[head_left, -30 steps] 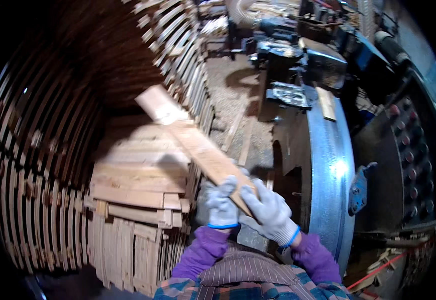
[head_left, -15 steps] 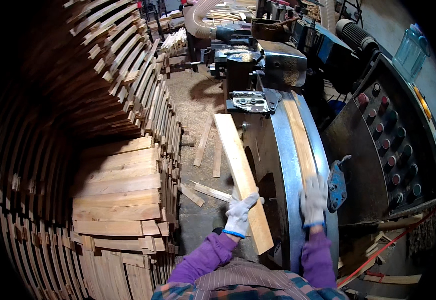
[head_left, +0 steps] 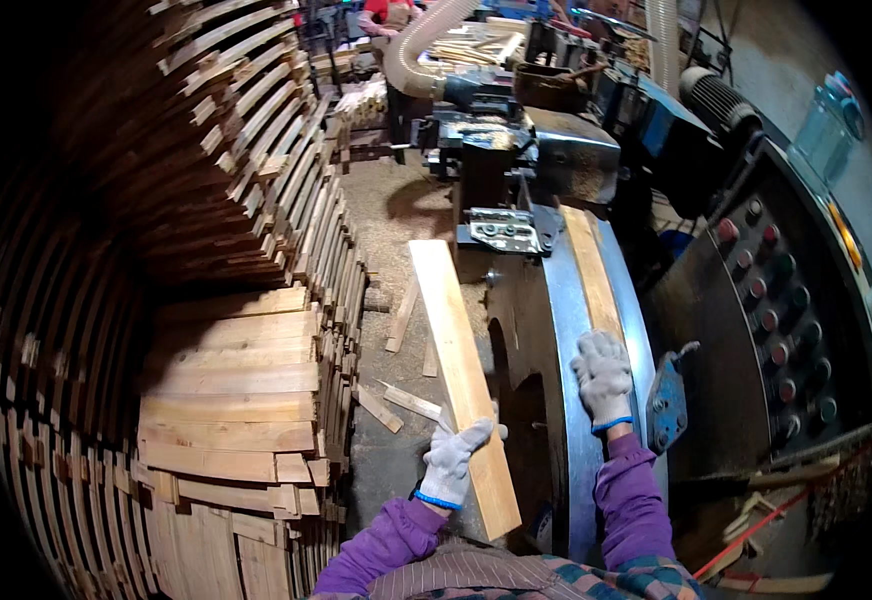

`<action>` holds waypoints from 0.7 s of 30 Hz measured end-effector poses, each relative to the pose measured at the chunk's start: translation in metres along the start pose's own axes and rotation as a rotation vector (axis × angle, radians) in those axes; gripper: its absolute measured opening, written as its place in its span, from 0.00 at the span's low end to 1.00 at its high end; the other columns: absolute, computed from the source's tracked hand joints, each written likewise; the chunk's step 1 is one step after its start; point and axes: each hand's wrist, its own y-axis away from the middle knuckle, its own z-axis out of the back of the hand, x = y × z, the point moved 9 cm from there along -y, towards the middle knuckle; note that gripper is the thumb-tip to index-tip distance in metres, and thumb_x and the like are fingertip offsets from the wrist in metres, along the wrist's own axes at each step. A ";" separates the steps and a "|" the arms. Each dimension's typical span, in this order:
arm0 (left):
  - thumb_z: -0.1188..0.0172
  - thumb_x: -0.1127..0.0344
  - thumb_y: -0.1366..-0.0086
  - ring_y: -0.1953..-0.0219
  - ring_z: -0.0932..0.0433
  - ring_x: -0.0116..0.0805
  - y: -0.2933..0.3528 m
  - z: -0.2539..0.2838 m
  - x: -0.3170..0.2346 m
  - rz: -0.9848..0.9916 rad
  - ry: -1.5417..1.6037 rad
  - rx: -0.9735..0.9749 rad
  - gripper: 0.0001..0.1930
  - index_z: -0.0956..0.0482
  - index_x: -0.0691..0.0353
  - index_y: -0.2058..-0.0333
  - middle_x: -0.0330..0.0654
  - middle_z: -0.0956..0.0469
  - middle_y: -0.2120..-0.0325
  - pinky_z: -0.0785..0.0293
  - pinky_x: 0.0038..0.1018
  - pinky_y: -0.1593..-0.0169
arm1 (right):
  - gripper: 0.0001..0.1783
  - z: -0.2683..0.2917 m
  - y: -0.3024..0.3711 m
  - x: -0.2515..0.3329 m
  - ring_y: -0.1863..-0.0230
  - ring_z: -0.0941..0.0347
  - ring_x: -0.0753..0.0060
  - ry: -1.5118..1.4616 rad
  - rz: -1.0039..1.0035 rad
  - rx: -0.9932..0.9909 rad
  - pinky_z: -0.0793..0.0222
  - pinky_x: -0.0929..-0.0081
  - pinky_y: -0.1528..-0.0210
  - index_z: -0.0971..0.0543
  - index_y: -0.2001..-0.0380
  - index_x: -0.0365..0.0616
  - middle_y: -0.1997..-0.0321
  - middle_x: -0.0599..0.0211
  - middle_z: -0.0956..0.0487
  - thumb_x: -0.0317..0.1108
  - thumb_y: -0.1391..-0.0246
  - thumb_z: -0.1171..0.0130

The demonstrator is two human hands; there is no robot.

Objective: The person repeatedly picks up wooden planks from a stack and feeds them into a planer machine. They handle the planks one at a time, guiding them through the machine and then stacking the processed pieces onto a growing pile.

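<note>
Head view: strip (head_left: 590, 275) on the bench (head_left: 578, 475), board (head_left: 463, 375) held beside it.
The right hand (head_left: 604, 380) covers the strip's near end; how far its fingers close cannot be told. The left hand (head_left: 448, 465) is closed around the board, aslant. The step appears to be feeding; the next move calls for even pressure toward the machine (head_left: 574, 152).

Left hand (head_left: 448, 462) (gloved) curled, right hand (head_left: 604, 380) downturned

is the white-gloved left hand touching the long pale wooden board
Touching: the head view shows the left hand gripping the board, thumb across its upper face.
</note>
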 end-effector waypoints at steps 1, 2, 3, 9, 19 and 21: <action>0.34 0.67 0.39 0.65 0.18 0.33 -0.002 -0.005 0.000 -0.014 0.011 -0.001 0.25 0.30 0.63 0.44 0.43 0.21 0.60 0.20 0.27 0.61 | 0.21 -0.028 -0.009 -0.025 0.35 0.37 0.53 -0.019 -0.124 0.110 0.44 0.56 0.33 0.26 0.46 0.49 0.42 0.55 0.28 0.45 0.38 0.51; 0.34 0.67 0.39 0.66 0.18 0.33 -0.003 -0.014 0.002 -0.020 0.018 0.006 0.26 0.31 0.63 0.43 0.43 0.21 0.60 0.20 0.28 0.61 | 0.22 -0.035 -0.023 -0.041 0.35 0.38 0.54 0.062 -0.106 0.056 0.44 0.56 0.33 0.27 0.44 0.50 0.40 0.57 0.29 0.45 0.37 0.52; 0.33 0.68 0.39 0.66 0.18 0.33 -0.004 -0.021 0.003 -0.033 0.021 0.006 0.27 0.31 0.62 0.43 0.43 0.21 0.59 0.20 0.28 0.61 | 0.22 -0.039 -0.045 -0.047 0.35 0.38 0.54 0.135 -0.083 -0.001 0.44 0.56 0.34 0.28 0.42 0.50 0.39 0.58 0.30 0.45 0.36 0.54; 0.34 0.68 0.38 0.68 0.17 0.31 -0.055 -0.027 0.003 -0.151 -0.023 0.041 0.19 0.27 0.61 0.50 0.40 0.20 0.64 0.20 0.23 0.70 | 0.31 0.009 -0.066 -0.031 0.43 0.28 0.52 -0.629 -0.147 -0.092 0.32 0.64 0.41 0.27 0.41 0.42 0.45 0.52 0.23 0.49 0.42 0.40; 0.47 0.54 0.29 0.60 0.27 0.29 0.003 -0.073 0.069 -0.074 -0.223 0.230 0.28 0.38 0.64 0.38 0.45 0.28 0.53 0.25 0.28 0.53 | 0.32 0.116 0.219 0.051 0.34 0.37 0.40 -0.579 -0.197 -0.057 0.42 0.58 0.32 0.28 0.41 0.36 0.37 0.46 0.28 0.35 0.48 0.32; 0.44 0.56 0.31 0.58 0.26 0.31 0.017 0.022 -0.008 -0.367 -0.433 -0.081 0.29 0.38 0.65 0.38 0.47 0.27 0.53 0.25 0.29 0.52 | 0.34 0.091 0.238 0.028 0.32 0.40 0.40 -0.192 -0.387 0.217 0.44 0.57 0.31 0.33 0.34 0.44 0.29 0.46 0.38 0.42 0.41 0.40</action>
